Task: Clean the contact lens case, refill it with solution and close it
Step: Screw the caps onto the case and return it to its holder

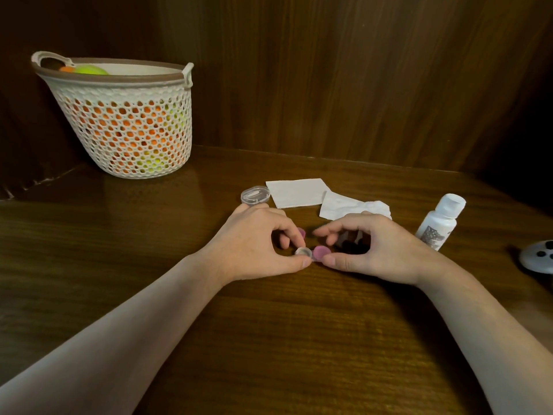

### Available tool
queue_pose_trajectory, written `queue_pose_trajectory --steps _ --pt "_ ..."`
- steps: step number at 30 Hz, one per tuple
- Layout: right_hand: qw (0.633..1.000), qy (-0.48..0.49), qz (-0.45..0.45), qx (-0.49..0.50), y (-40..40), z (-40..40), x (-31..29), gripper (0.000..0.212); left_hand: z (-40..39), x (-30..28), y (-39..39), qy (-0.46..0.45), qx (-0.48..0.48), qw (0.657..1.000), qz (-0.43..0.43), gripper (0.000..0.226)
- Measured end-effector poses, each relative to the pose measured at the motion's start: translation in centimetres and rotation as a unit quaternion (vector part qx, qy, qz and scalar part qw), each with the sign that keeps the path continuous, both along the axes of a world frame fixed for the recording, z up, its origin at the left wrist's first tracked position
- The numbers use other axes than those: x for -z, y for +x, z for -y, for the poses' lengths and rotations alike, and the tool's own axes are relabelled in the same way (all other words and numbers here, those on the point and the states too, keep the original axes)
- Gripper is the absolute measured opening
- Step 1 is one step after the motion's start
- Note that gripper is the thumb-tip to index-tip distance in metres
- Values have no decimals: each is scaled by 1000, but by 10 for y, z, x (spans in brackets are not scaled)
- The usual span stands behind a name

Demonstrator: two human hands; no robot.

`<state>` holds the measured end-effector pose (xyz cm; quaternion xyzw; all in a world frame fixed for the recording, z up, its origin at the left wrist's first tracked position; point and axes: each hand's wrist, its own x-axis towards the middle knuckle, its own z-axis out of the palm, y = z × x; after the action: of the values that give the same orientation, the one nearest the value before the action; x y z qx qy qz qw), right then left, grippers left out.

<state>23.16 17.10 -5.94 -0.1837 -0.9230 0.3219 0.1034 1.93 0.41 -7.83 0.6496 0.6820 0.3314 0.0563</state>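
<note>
The contact lens case (302,251) lies on the wooden table between my hands. Its left well is open and clear; a purple cap (320,253) sits on the right well. My left hand (254,247) pinches the left well between thumb and forefinger. A second purple cap (301,232) peeks out behind my left fingers. My right hand (371,247) has its thumb against the right cap, with its fingers curled above it. The white solution bottle (440,221), closed, stands to the right of my right hand.
Two white tissues (294,193) (344,205) lie behind my hands, one flat, one crumpled. A clear round lid (255,195) sits to their left. A mesh basket (125,118) of orange and green balls stands at the back left. A white device (538,256) lies at the right edge.
</note>
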Motion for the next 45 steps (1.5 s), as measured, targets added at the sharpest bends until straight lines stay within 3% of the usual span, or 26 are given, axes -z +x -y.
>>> queue_pose_trajectory --steps 7,14,19,28,45 --pt "1000 11 -11 0 -4 2 2 21 1 0 0 1 2 1000 9 31" --pt "1000 16 -11 -7 -1 2 0 33 0 1 -1 -1 2 1000 14 28" --pt "1000 15 -11 -12 1 1 0 25 0 1 0 3 0 1000 15 29" --pt "1000 3 1 -6 -2 2 0 33 0 1 -1 5 0 1000 10 27" --pt "1000 -3 -9 5 -6 4 0 28 -1 2 -2 2 -5 1000 2 33"
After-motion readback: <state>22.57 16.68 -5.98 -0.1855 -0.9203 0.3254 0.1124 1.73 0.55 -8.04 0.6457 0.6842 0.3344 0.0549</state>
